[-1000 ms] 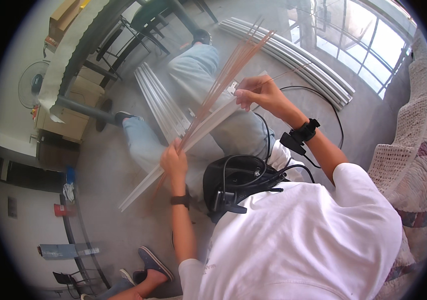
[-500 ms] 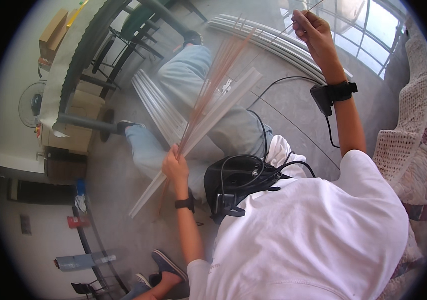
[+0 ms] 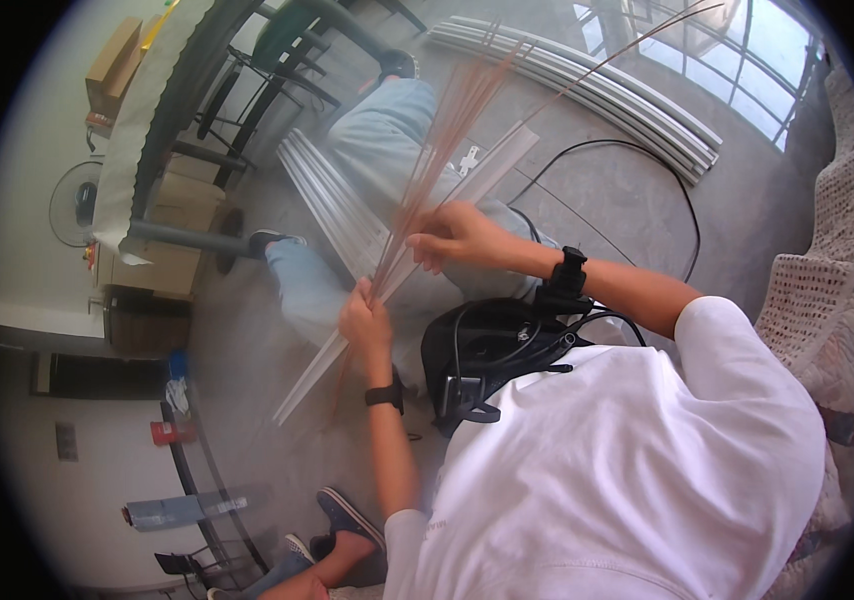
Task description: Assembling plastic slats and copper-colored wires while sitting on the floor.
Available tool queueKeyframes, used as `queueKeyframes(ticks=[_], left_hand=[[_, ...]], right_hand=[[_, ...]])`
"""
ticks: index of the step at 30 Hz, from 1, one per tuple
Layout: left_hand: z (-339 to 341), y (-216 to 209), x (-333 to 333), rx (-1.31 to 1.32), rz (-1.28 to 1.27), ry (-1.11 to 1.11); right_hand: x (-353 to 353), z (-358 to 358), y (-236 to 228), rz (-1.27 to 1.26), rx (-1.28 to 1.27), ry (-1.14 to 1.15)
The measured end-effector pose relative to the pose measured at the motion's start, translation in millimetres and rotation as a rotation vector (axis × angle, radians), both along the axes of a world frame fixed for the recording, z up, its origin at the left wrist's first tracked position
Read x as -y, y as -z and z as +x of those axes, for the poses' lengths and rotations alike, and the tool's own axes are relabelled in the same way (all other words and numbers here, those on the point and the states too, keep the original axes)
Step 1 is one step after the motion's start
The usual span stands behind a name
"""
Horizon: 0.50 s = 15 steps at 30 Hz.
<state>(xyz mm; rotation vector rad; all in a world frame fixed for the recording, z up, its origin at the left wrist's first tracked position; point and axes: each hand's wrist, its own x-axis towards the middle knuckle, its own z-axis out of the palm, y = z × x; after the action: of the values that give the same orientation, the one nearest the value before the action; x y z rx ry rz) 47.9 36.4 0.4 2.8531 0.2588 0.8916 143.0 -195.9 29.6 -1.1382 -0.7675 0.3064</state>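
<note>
My left hand (image 3: 365, 318) is closed round the lower part of a bundle of thin, brownish, flexible strips (image 3: 462, 105), which fan out upward. A long whitish channel-shaped strip (image 3: 499, 165) crosses the same grip, its lower end (image 3: 299, 385) sticking out below the hand. One long thin strip (image 3: 637, 45) leans away from the fan toward the upper right. My right hand (image 3: 462, 238) is at the bundle just above the left, fingers curled together against the strips; exactly how many it pinches is hidden.
Several pale channel strips (image 3: 332, 200) lean by my legs, and more long white strips (image 3: 637, 110) lie on the floor beyond. A black bag (image 3: 477, 345) with cables rests at my waist. A table (image 3: 127, 170) stands left, a quilted cover (image 3: 837, 270) right. Another person's shoe (image 3: 347, 515) shows below.
My right hand has come down from the upper right to the bundle beside my left hand. The strip it held up there now leans free. My left hand keeps its grip.
</note>
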Motion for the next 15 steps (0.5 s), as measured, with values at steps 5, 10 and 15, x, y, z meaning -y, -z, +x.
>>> queueKeyframes(ticks=[5, 10, 15], left_hand=[[7.5, 0.8, 1.9, 0.017, -0.009, -0.03], [10.3, -1.2, 4.5, 0.011, -0.028, -0.026], [9.9, -2.5, 5.1, 0.018, -0.008, -0.02]], right_hand=[[3.5, 7.7, 5.0, -0.021, 0.012, 0.041], [7.0, 6.4, 6.1, -0.039, 0.055, 0.077], [9.0, 5.4, 5.6, 0.055, -0.05, 0.123]])
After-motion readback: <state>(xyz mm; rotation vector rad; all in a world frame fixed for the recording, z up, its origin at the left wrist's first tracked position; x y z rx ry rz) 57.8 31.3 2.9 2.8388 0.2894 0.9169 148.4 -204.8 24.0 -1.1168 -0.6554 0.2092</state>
